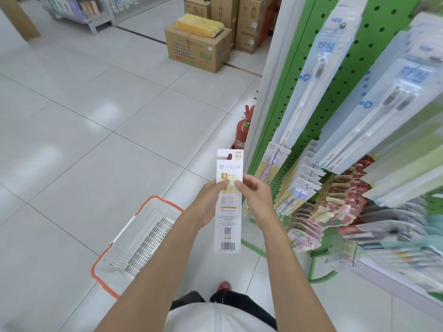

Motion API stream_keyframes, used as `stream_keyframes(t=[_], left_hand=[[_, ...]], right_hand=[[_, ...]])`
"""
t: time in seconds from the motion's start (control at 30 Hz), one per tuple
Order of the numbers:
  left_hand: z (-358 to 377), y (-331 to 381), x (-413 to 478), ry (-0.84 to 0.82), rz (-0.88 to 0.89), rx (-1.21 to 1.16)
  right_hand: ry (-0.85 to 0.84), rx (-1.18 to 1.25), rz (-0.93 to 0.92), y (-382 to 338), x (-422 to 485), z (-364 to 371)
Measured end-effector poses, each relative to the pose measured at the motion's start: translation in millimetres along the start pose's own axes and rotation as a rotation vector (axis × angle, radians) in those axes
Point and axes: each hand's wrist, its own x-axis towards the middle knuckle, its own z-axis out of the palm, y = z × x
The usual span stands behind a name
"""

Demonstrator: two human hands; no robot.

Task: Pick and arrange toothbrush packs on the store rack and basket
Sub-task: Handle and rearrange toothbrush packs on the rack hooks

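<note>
Head view, toothbrush pack (227, 224) pinched between fingers (249, 186)

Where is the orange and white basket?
The basket sits on the floor, lower left in the head view, just left of the person's left arm and away from the green rack.

Left of my left hand (211, 200) the floor (96, 121) lies open as far as the cardboard boxes (199, 49) ahead. Below and left of it the basket (143, 236) stands with its mouth open upward. Just right of my right hand (257, 196), hanging packs (300, 185) stick out from the green rack (359, 56) and close that side. Ahead of the toothbrush pack (229, 212) I hold, a red fire extinguisher (242, 133) stands at the rack's corner.
</note>
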Motion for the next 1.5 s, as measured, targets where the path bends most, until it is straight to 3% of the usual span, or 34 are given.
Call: stream_keyframes(t=[0.33, 0.57, 0.7, 0.8, 0.93, 1.03, 1.13, 1.2, 1.3, 1.37, 1.5], left_hand=[[13.2, -1.6, -4.2, 0.107, 0.097, 0.251], [8.9, -5.3, -7.9, 0.118, 0.101, 0.265], [-1.7, -5.7, -9.3, 0.13, 0.009, 0.153], [-10.1, -5.5, -10.4, 0.123, -0.001, 0.041], [-19.4, -8.9, -8.5, 0.104, -0.069, -0.28], [-34.3, -18.0, -5.4, 0.074, -0.044, -0.294], [-51.0, -24.4, -2.2, 0.213, -0.022, -0.13], [-68.9, -32.7, 1.2, 0.34, -0.069, 0.051], [-101.1, -46.7, -0.8, 0.282, -0.196, 0.178], [-124.4, -50.7, -5.9, 0.279, -0.254, 0.208], [-178.3, -59.9, -6.5, 0.498, -0.274, 0.267]], right_hand=[[0.008, 0.001, 0.026, 10.8, -4.9, -0.5], [0.005, 0.008, 0.041, 14.8, -7.5, 3.8], [-0.001, -0.009, 0.077, 26.6, -6.2, 9.3], [-0.132, -0.154, 0.094, 35.1, -8.3, 18.1], [-0.321, -0.162, 0.158, 39.5, -10.9, 33.0], [-0.371, -0.217, 0.181, 41.5, -5.4, 42.4], [-0.218, -0.046, 0.308, 49.7, 6.9, 51.9], [-0.12, 0.222, 0.422, 56.0, 15.1, 62.4], [-0.011, 0.538, 0.614, 71.3, 31.2, 84.5], [0.001, 0.563, 0.691, 85.2, 41.7, 104.0], [-0.048, 0.455, 0.811, 114.5, 58.6, 145.2]])
